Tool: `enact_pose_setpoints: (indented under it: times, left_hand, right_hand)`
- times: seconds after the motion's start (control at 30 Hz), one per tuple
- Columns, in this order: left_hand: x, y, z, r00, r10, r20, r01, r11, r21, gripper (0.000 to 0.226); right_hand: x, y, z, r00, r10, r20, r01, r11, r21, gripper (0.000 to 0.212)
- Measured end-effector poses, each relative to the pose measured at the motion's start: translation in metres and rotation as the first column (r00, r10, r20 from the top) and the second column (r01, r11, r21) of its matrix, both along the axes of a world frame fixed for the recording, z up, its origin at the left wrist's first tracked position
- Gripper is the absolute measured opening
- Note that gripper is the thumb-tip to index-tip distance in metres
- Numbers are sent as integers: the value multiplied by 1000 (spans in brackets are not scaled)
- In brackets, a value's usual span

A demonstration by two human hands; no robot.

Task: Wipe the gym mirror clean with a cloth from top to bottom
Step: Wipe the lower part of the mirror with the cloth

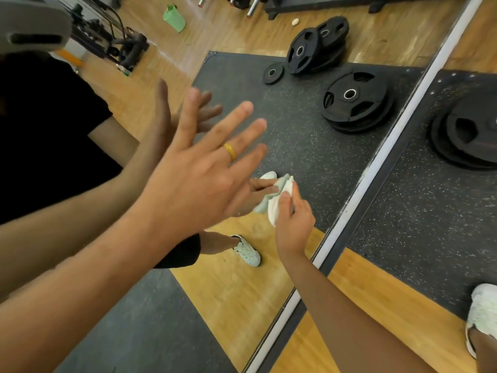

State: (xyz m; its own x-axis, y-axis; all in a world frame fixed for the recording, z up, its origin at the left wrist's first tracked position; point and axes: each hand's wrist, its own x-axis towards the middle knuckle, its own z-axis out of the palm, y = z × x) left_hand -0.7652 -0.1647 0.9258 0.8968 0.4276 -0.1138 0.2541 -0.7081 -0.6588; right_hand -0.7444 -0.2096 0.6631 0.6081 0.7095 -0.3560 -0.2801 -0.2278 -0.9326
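The gym mirror (301, 146) fills the left and middle of the head view, and its pale bottom frame (376, 168) runs diagonally. My left hand (204, 168) is flat on the glass with fingers spread and a gold ring on one finger. Lower down, my right hand (293, 222) grips a bunched white and pale green cloth (279, 203) and presses it against the mirror near the bottom edge. The reflections of both hands and the cloth show in the glass.
Real black weight plates (468, 130) lie on the speckled rubber mat (419, 216) right of the mirror, beside wooden floor. My white shoe (484, 313) stands at the lower right. The mirror reflects more plates, a green jug and gym machines.
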Motion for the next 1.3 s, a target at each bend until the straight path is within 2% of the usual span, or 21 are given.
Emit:
enact_pose_setpoints:
  times: [0.07, 0.3, 0.43, 0.57, 0.67, 0.77, 0.83, 0.87, 0.9, 0.97, 1.03, 1.07, 1.17, 1.3]
  left_hand:
    - [-23, -23, -1, 999, 51, 1, -51, 998, 23, 38]
    - [-114, -97, 27, 975, 214, 66, -217, 976, 37, 40]
    - [-136, -96, 26, 978, 204, -43, -196, 972, 132, 54]
    - [-141, -90, 19, 980, 184, -80, -165, 966, 199, 55]
    - [-147, -88, 16, 977, 208, -40, -201, 970, 137, 56]
    - [-143, -87, 14, 959, 283, 34, -283, 959, -7, 58]
    - [-139, -90, 13, 939, 331, 94, -331, 943, -16, 59]
    - [-139, -91, 13, 941, 329, 75, -330, 944, -8, 59]
    - [-140, -91, 13, 950, 309, 34, -310, 951, -3, 60]
    - [-143, -88, 16, 959, 284, -22, -284, 959, 7, 60]
    - [-143, -87, 18, 958, 285, -38, -283, 958, 40, 60]
    - [-141, -89, 17, 956, 289, -42, -286, 956, 58, 61]
    - [-144, -92, 15, 952, 299, -65, -291, 951, 106, 63]
    - [-142, -91, 16, 950, 308, -54, -303, 949, 84, 62]
  right_hand:
    - [0, -2, 2, 1000, 15, -8, -15, 1000, 10, 42]
    - [-6, -8, 8, 1000, 23, -6, -22, 999, 39, 48]
    - [-15, -16, 13, 998, -56, -18, 57, 997, 51, 46]
    - [-24, -17, 23, 997, -83, 2, 83, 995, 56, 41]
    - [-41, -38, 42, 996, -24, 84, 8, 982, 190, 38]
    - [-72, -68, 67, 979, 64, 194, -136, 915, 380, 39]
    - [-82, -72, 72, 963, 39, 267, -162, 873, 459, 40]
    - [-83, -68, 69, 956, 11, 293, -152, 873, 464, 39]
    - [-81, -63, 62, 961, -16, 275, -108, 896, 430, 37]
    - [-73, -52, 47, 992, -84, 93, 60, 969, 238, 33]
    - [-68, -43, 31, 987, -153, -39, 154, 988, 26, 36]
    - [-67, -42, 28, 986, -160, -53, 160, 987, -2, 37]
    - [-73, -46, 56, 991, -117, -64, 127, 977, 170, 40]
    - [-90, -57, 109, 988, -104, 112, 37, 875, 483, 36]
